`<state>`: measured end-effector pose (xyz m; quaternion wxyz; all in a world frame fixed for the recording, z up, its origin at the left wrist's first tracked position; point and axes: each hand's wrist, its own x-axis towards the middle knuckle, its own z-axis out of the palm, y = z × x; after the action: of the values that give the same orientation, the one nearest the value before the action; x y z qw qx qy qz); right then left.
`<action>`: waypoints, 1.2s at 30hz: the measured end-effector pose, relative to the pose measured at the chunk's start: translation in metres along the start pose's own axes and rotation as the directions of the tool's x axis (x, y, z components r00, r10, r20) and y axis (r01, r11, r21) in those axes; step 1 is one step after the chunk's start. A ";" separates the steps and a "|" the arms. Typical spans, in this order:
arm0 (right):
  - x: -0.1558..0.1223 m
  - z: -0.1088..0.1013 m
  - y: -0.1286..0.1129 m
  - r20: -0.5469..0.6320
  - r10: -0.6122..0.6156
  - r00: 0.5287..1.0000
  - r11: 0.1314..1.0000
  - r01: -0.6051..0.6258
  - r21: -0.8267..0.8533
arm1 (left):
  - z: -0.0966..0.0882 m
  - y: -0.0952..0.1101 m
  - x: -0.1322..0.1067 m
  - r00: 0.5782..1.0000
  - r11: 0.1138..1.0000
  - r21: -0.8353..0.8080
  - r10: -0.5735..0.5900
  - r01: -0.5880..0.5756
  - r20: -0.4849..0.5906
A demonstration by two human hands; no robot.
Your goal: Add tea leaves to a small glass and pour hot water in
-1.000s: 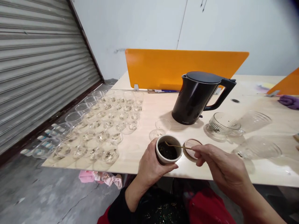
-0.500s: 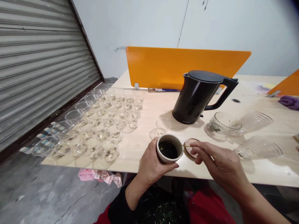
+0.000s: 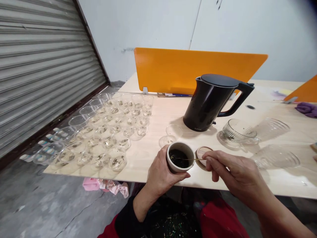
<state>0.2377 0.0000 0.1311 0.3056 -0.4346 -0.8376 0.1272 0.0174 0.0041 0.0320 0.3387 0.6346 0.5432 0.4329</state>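
Note:
My left hand (image 3: 162,173) is wrapped round a small white jar (image 3: 180,158) filled with dark tea leaves, held at the table's near edge. My right hand (image 3: 234,173) pinches a thin gold spoon (image 3: 192,159) whose tip dips into the leaves in the jar. The jar's round wooden lid (image 3: 201,154) lies flat on the table just right of the jar, partly behind my right fingers. A small clear cup (image 3: 173,131) stands just beyond the jar.
Many clear cups (image 3: 109,127) with a little tea leaf in each fill the table's left side. A black electric kettle (image 3: 213,102) stands mid-table before an orange divider (image 3: 195,69). Ribbed glass vessels (image 3: 252,134) lie at right. A purple cloth (image 3: 308,108) is far right.
The spoon has gone from resting over the jar's rim to dipping lower into the leaves. My right hand has shifted slightly toward the jar. The left hand keeps its hold.

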 end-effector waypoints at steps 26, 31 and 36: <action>0.011 0.003 0.027 -0.045 0.415 0.909 0.815 -0.349 0.463 | 0.000 -0.005 -0.001 0.998 0.998 -0.025 0.062 -0.062 -0.004; 0.012 0.003 0.011 0.153 0.244 0.958 0.904 -0.281 0.323 | 0.001 -0.007 0.000 0.999 0.999 0.000 0.053 -0.053 -0.009; 0.010 0.000 0.013 0.183 0.266 0.946 0.850 -0.320 0.419 | 0.001 -0.008 0.000 0.999 0.999 0.010 0.051 -0.051 -0.009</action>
<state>0.2420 0.0160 0.1292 0.3235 -0.4680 -0.7267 0.3850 0.0157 0.0058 0.0247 0.3219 0.6482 0.5304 0.4415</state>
